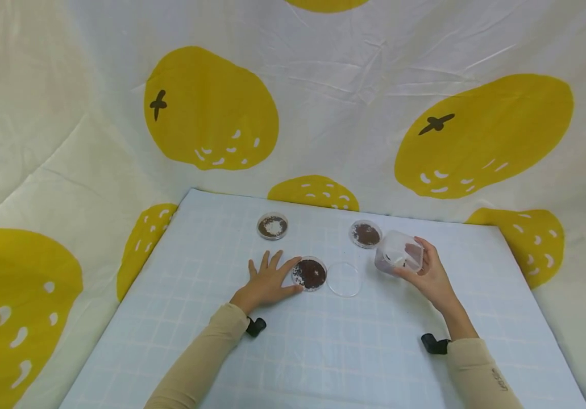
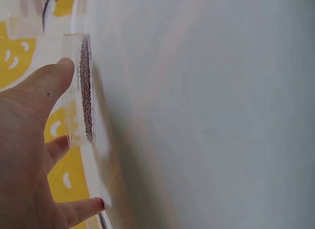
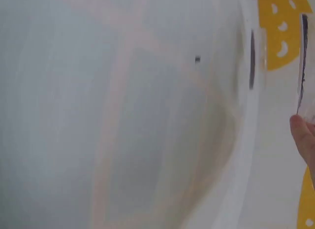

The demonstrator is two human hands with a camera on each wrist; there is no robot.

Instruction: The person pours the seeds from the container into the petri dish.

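Note:
My left hand (image 1: 267,284) holds a petri dish (image 1: 310,274) of dark brown granules by its left rim, between thumb and index finger, while the other fingers spread out over the cloth. Seen edge-on in the left wrist view, that dish (image 2: 83,91) has a layer of granules along its bottom. A clear lid (image 1: 344,279) lies just right of the dish. My right hand (image 1: 428,278) grips a clear plastic tub (image 1: 399,253) by its right side, thumb in front and fingers behind. The tub is tilted above the table and some dark material shows inside it.
Two more petri dishes stand farther back: one (image 1: 272,226) at left with brown granules and a pale patch, one (image 1: 366,234) behind the tub with brown granules. A pale blue checked cloth (image 1: 323,358) covers the table. Lemon-printed fabric (image 1: 333,125) hangs behind and beside it.

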